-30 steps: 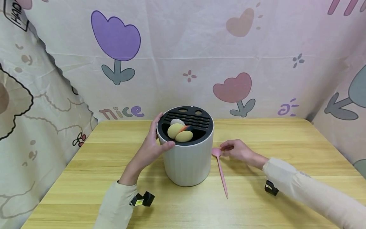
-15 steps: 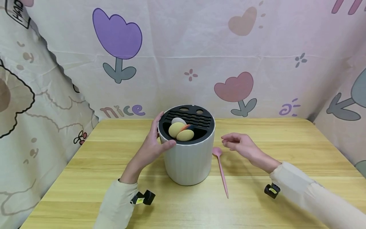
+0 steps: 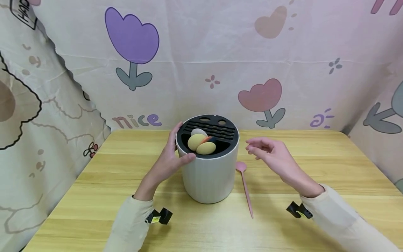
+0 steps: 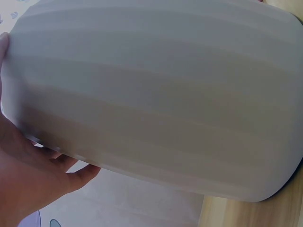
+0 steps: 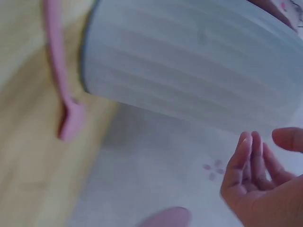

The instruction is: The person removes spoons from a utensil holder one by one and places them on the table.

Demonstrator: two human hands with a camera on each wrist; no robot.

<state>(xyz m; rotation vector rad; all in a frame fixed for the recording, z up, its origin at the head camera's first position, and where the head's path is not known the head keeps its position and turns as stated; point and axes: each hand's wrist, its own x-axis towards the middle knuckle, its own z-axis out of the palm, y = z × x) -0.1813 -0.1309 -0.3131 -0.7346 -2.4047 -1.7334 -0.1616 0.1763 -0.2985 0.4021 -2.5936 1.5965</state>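
A white ribbed utensil holder (image 3: 207, 180) with a black slotted lid (image 3: 217, 134) stands upright on the table. My left hand (image 3: 167, 162) holds its left side near the top, thumb at the front and fingers reaching round behind. Rounded yellow ends (image 3: 206, 148), a pale one and an orange-and-dark piece show in the lid's large front opening. Right of the holder, a pink long-handled spoon (image 3: 246, 189) lies flat, its bowl towards the back. My right hand (image 3: 280, 159) hovers above and right of that bowl, fingers loosely bent and holding nothing, apart from the holder (image 5: 189, 61).
The wooden table (image 3: 94, 196) reaches back to a cloth backdrop (image 3: 195, 42) printed with flowers. More patterned cloth (image 3: 63, 112) hangs at the left. A small black device is strapped at each wrist.
My right hand has risen from beside the spoon's bowl and come away from it. The spoon stays on the table. My left hand keeps its place on the holder.
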